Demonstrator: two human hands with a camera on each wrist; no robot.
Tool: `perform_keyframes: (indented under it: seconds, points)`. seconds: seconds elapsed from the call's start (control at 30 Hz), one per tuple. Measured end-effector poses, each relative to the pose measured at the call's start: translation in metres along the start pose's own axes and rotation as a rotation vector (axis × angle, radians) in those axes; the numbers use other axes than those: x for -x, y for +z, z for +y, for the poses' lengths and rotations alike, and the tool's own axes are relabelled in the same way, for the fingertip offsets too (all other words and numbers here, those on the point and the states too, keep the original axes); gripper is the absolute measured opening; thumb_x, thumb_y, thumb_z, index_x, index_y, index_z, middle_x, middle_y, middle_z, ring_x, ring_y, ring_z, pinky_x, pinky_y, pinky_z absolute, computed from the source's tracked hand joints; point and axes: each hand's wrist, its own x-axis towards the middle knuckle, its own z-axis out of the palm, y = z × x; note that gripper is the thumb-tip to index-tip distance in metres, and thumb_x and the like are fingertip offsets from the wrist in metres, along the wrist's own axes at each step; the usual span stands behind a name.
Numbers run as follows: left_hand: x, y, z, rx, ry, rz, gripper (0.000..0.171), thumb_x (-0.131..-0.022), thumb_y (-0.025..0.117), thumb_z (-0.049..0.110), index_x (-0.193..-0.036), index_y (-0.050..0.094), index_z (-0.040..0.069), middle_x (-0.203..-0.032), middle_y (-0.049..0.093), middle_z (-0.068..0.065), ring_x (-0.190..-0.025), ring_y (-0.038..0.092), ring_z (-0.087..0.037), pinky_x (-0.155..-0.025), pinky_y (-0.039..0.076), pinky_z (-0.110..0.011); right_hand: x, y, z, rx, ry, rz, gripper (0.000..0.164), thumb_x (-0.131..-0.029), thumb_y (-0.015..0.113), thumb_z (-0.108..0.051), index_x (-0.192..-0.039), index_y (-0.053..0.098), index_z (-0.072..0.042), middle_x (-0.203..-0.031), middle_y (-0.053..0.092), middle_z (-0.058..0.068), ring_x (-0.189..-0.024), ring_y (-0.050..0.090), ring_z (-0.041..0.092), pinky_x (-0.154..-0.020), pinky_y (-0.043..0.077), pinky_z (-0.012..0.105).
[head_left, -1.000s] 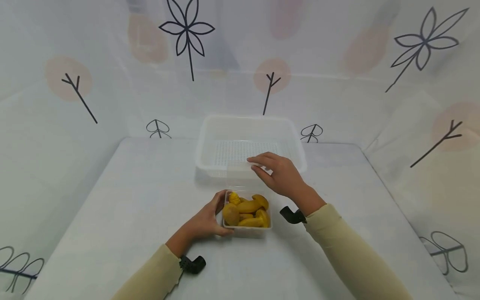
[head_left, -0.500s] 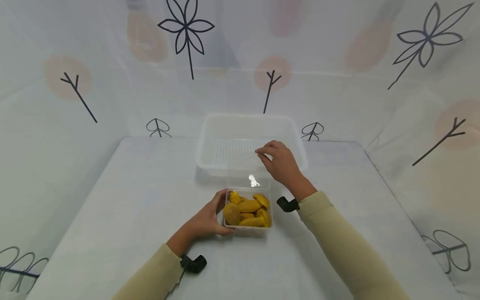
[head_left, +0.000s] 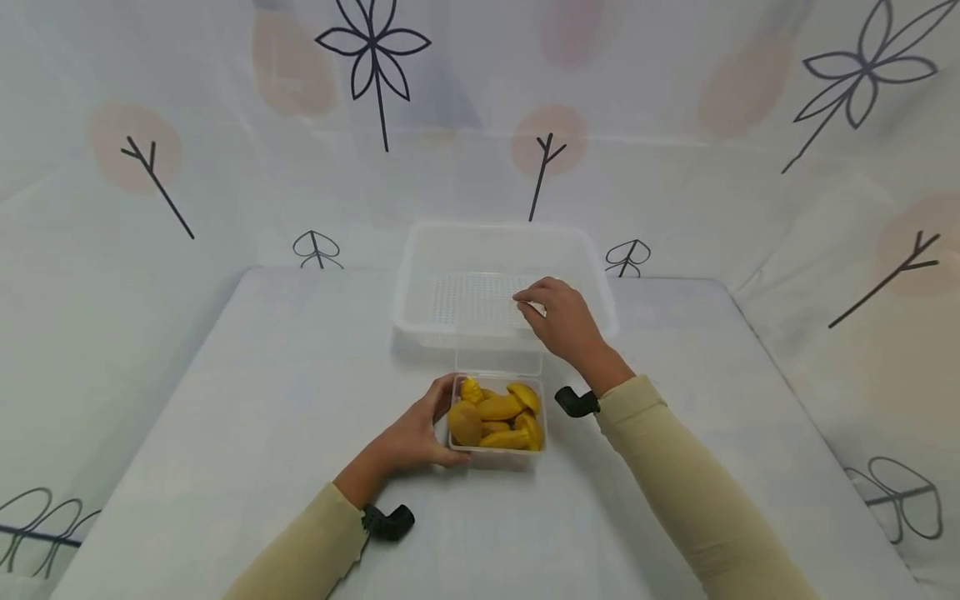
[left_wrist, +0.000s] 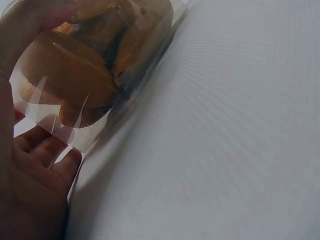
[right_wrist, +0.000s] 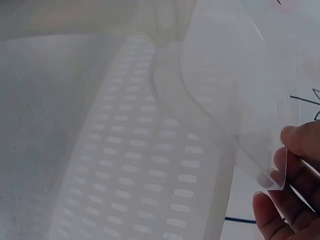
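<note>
Between the bench's [head_left: 300, 375] side edges, the left hand [head_left: 416, 429] is gripping a clear box [head_left: 497, 460]; the right hand [head_left: 561, 323] is pinching its lid [head_left: 495, 361]. Opening is looking done; yellow mushrooms [head_left: 501, 407] are lying inside; letting go is maybe waiting.

Smooth, glossy plastic box [head_left: 501, 460]

A: Sleeves?
B: Long, pale khaki. Left sleeve [head_left: 300, 546]: plain, rumpled along lower edge. Right sleeve [head_left: 693, 492]: same cloth, crosswise fold or seam near cuff.
A: Wrists?
B: Left wrist unit [head_left: 390, 524], right wrist unit [head_left: 576, 402]: matching, black, stubby, elbow-shaped, right at cuff edge.
A: Hands?
B: Bare, left hand [head_left: 411, 439] and right hand [head_left: 564, 323] alike.
</note>
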Motion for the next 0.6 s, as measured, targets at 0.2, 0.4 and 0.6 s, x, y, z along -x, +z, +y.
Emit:
perform_keyframes:
  seconds: [0.2, 0.4, 0.6]
  points:
    - [0.002, -0.002, 0.016, -0.007, -0.001, -0.016, 0.109, -0.069, 0.087, 0.013, -0.151, 0.015, 0.015, -0.156, 0.029, -0.002, -0.147, 0.026, -0.014, -0.121, 0.023, -0.03, 0.006, -0.004, -0.002, 0.002, -0.015, 0.02, 0.025, -0.094, 0.064, -0.019, -0.116, 0.069, -0.01, -0.118, 0.063, 0.01, -0.112, 0.057, 0.029, -0.096, 0.052, 0.045]
    - [0.005, -0.004, 0.034, 0.016, -0.01, -0.024, 0.107, -0.069, 0.086, 0.012, -0.151, 0.017, 0.01, -0.155, 0.031, -0.005, -0.147, 0.027, -0.016, -0.121, 0.024, -0.032, 0.014, -0.007, -0.003, -0.004, -0.093, 0.104, 0.024, -0.091, 0.067, -0.015, -0.113, 0.07, -0.009, -0.115, 0.064, 0.011, -0.109, 0.057, 0.03, -0.094, 0.051, 0.045]
    - [0.005, -0.005, 0.033, 0.036, -0.019, -0.024, 0.106, -0.069, 0.086, 0.011, -0.15, 0.017, 0.014, -0.155, 0.031, -0.002, -0.147, 0.026, -0.012, -0.121, 0.022, -0.033, 0.019, -0.008, -0.006, 0.006, -0.209, 0.242, 0.019, -0.086, 0.071, -0.011, -0.105, 0.073, -0.008, -0.105, 0.066, 0.01, -0.098, 0.059, 0.029, -0.086, 0.049, 0.045]
